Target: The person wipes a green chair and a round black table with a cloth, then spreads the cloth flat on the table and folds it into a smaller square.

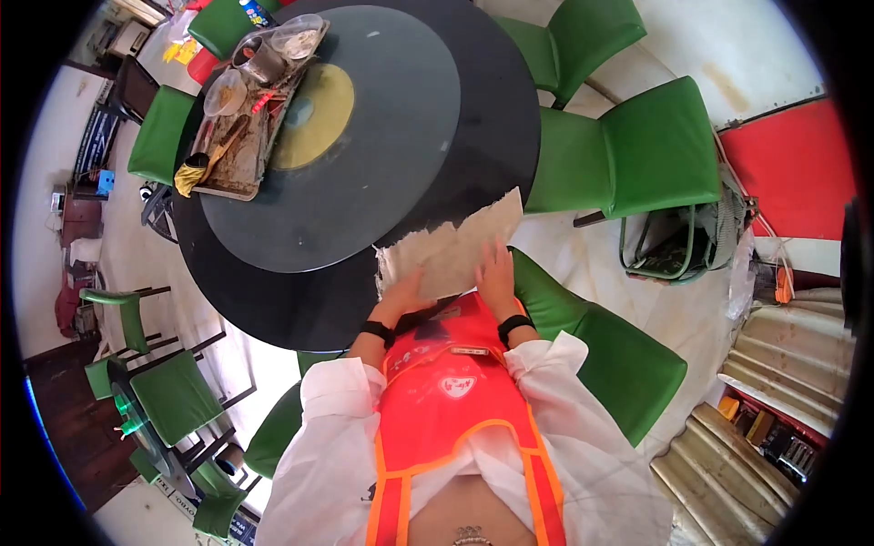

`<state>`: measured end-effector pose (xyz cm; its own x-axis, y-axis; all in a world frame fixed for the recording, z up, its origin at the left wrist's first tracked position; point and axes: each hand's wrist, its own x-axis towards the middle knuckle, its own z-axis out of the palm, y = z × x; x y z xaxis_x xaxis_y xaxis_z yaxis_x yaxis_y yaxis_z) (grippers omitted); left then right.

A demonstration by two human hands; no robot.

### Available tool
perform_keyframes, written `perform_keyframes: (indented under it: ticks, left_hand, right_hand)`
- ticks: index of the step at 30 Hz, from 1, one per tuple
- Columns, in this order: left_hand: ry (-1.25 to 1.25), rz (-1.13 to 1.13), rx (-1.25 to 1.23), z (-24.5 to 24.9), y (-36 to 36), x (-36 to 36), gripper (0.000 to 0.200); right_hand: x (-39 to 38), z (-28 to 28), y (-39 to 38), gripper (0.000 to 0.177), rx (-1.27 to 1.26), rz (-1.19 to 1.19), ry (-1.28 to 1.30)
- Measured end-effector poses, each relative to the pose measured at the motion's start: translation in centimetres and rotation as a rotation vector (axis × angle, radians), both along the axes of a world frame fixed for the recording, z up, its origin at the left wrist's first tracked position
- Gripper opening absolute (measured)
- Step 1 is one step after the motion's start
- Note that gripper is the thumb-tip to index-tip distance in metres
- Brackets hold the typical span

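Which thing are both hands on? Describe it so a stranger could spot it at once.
Start at the big round black table ringed by green chairs. At its near edge, just before the orange apron, lies a pale, ragged-edged sheet, with the left hand and right hand on it. It is the only light, flat thing there; the cluttered tray sits at the far side.

Restaurant dining room, round turntable table (492, 118), green chairs (655, 146)
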<state>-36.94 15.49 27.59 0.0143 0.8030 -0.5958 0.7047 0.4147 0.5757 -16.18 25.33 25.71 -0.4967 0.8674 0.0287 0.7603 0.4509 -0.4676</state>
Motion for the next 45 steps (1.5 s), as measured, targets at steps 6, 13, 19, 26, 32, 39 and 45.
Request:
perform_keyframes:
  ticks: [6,13,19,26,32,39,45]
  left_hand:
    - [0.324,0.058,0.426,-0.9,3.2,3.1,0.067]
    - [0.421,0.150,0.515,-2.9,5.5,5.5,0.071]
    - [0.552,0.179,0.475,-3.3,10.1,5.6,0.069]
    - [0.580,0.199,0.406,-3.6,11.6,5.9,0.070]
    - [0.549,0.201,0.366,-3.0,12.0,5.6,0.070]
    - [0.493,0.249,0.377,-2.8,12.2,5.4,0.069]
    - [0.497,0.275,0.407,-2.9,12.1,5.7,0.068]
  right_hand:
    - [-3.1,-0.8,1.4,0.064,-0.061,-0.017,-0.088]
    - [-2.9,-1.0,6.0,0.058,0.049,0.046,-0.212]
    - [-3.8,-1.9,9.8,0.057,0.137,0.017,-0.247]
    - [-4.2,-1.9,11.8,0.059,0.139,0.030,-0.219]
    - [-4.4,-1.8,12.6,0.067,0.113,-0.010,-0.171]
    - [-5.0,-2.3,13.3,0.073,0.095,-0.307,-0.225]
    - [-4.9,-2.3,13.4,0.072,0.100,-0.304,-0.242]
